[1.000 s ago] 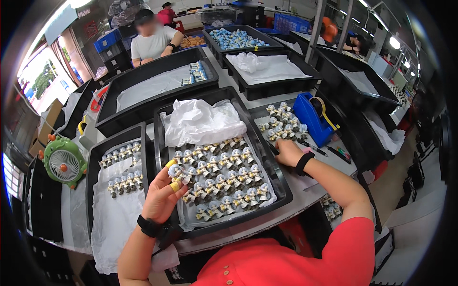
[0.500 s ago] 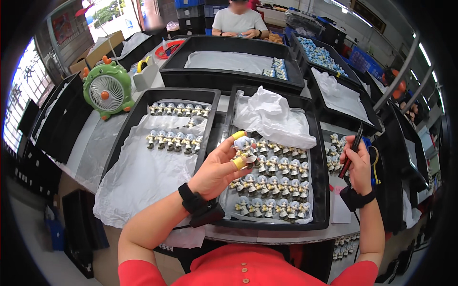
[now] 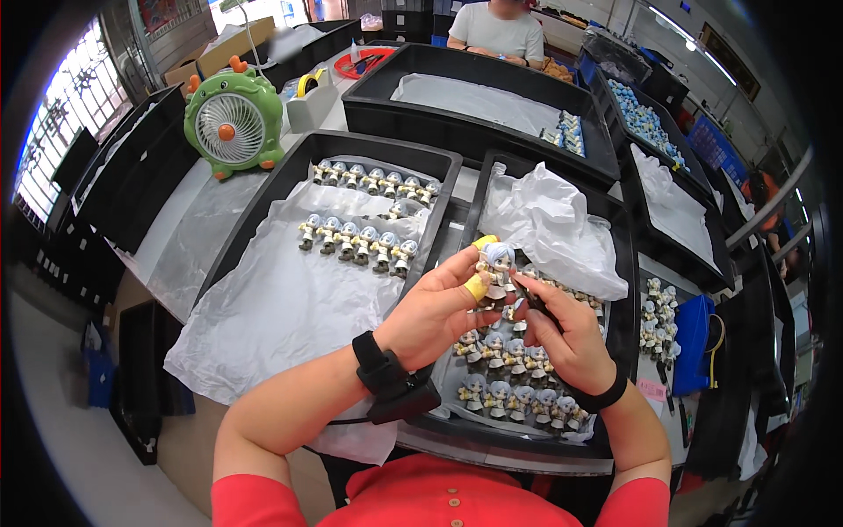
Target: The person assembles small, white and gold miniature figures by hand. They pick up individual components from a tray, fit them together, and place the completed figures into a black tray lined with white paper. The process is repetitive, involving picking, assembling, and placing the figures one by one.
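Note:
My left hand (image 3: 423,314), with yellow covers on the thumb and a finger, pinches a small figurine (image 3: 497,263) with pale blue-grey hair. A dark, slim pen-like tool (image 3: 537,297) is in my right hand (image 3: 577,344); its tip is at the figurine's side, though whether it touches I cannot tell. Both hands are above a black tray (image 3: 625,255), where rows of similar figurines (image 3: 520,402) lie on white sheeting and a crumpled white sheet (image 3: 549,211) covers the far part. To the left, another black tray (image 3: 386,145) holds two rows of figurines (image 3: 356,239) on white sheeting.
A green fan (image 3: 233,123) stands at the left. Beyond the trays is a long black tray (image 3: 378,114), with a person (image 3: 499,33) sitting behind it. On the right are more figurines (image 3: 657,327), a blue bin (image 3: 692,347) and a pink note (image 3: 652,390).
My right hand has come left from beside the tray, bringing the tool's tip to the figurine. My left hand still holds the figurine. The whole view has shifted.

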A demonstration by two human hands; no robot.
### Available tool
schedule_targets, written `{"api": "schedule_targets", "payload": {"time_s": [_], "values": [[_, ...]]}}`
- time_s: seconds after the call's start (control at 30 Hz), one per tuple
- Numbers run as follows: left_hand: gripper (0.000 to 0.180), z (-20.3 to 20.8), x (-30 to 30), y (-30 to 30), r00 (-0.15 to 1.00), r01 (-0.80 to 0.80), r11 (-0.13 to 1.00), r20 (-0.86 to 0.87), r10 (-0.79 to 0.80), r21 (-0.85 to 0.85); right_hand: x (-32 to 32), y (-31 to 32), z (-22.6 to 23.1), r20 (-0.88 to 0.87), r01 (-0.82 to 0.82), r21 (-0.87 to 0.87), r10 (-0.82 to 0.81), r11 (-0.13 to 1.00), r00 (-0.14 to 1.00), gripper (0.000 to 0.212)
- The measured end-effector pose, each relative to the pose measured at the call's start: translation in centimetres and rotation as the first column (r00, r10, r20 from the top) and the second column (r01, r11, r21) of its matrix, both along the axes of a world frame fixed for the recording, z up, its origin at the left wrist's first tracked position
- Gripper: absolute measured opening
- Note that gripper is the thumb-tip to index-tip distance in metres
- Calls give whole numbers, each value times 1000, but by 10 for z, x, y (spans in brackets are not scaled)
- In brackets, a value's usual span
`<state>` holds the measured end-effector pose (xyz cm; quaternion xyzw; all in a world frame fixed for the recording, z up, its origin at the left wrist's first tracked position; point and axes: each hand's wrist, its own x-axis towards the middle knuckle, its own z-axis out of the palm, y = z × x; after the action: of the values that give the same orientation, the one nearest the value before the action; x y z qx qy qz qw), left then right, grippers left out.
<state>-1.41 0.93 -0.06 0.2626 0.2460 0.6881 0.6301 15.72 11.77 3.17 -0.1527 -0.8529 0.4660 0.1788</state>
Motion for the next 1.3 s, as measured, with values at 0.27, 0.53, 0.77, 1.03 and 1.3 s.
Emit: {"api": "schedule_targets", "payload": {"time_s": [0.27,0.53,0.77,1.03,1.3], "values": [[44,5,2,1,1000,5,998,15,-4,-58,1,0,-8,-19,-42,144,46,989,999,42],[47,1,1,4,999,-5,999,32,6,-36,-1,-1,-13,-46,-57,210,68,976,997,48],[47,3,1,3,999,9,999,34,-8,-33,0,0,-14,-50,-57,231,70,971,996,48],[48,3,1,3,1000,10,999,3,-10,-45,0,1,-17,-75,-48,255,69,966,995,46],[50,1,1,3,1000,10,999,9,-9,-43,1,2,-12,14,-59,132,57,990,998,45]]}}
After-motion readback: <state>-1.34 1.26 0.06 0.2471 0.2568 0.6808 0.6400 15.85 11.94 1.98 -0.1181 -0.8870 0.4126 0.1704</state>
